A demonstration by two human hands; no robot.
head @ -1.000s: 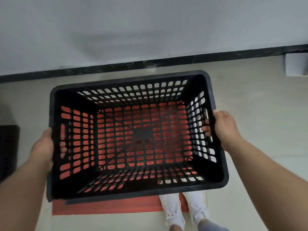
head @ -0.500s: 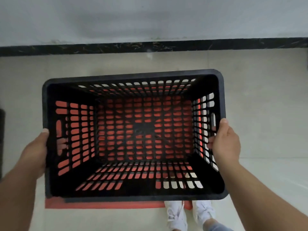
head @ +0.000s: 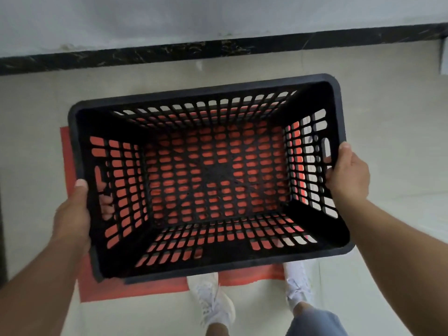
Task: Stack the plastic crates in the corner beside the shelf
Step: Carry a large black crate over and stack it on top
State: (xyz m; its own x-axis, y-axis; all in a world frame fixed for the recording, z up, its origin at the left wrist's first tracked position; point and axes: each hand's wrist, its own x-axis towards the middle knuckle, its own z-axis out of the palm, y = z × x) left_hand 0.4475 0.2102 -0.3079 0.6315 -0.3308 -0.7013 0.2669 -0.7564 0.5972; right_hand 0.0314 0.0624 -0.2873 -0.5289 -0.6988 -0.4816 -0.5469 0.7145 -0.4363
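Head view: empty black crate (head: 84,151) over red crate (head: 135,288)

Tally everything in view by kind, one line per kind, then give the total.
Black crate, held at its ends by both hands: 1
Red object on the floor beneath it (crate or mat, cannot tell): 1
Hands: 2, left hand, right hand
White shoes: 2, and
Total: 6

A pale grey wall (head: 169,18) meets a beige tiled floor (head: 388,112) along a black, marbled skirting strip (head: 169,53). The light is soft and even.
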